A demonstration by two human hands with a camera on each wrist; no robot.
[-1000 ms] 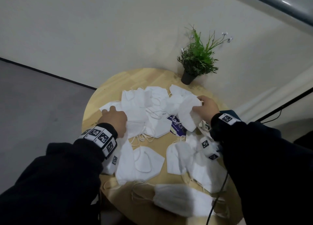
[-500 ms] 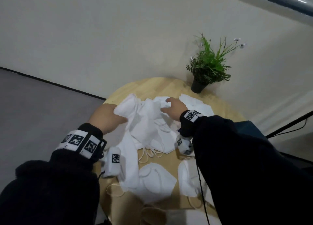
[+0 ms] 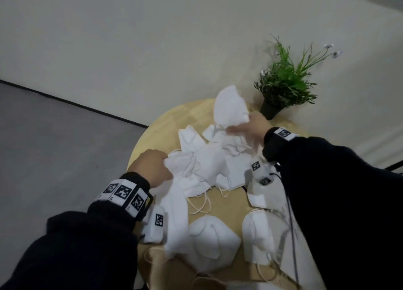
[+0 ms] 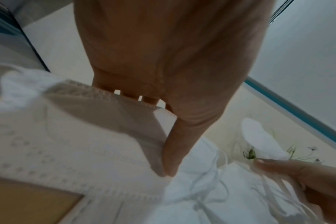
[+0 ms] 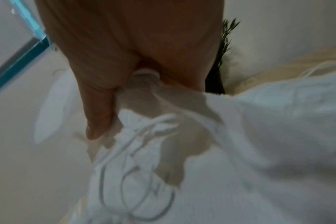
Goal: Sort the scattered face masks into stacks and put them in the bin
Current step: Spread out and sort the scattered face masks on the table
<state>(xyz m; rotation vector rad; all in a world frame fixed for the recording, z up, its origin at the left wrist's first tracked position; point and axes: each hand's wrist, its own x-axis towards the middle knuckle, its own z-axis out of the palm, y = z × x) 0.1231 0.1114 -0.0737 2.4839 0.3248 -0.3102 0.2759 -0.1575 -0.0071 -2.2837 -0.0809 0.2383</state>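
A person in black sleeves leans over a round wooden table (image 3: 165, 123) strewn with white face masks. The right hand (image 3: 250, 129) is raised at the far side of the table, its fingers pinched on a white mask (image 3: 230, 108) that stands up above the others, ear loops dangling beneath. The left hand (image 3: 150, 166) sits at the near left edge of the central heap of masks (image 3: 209, 165), gripping a mask's edge between thumb and fingers (the left wrist view shows the thumb (image 4: 173, 151) pressed against the stitched border). More masks lie loose toward the near edge (image 3: 211, 244). A small potted plant (image 3: 283, 82) stands at the far rim, just beyond the right hand, against a pale wall.
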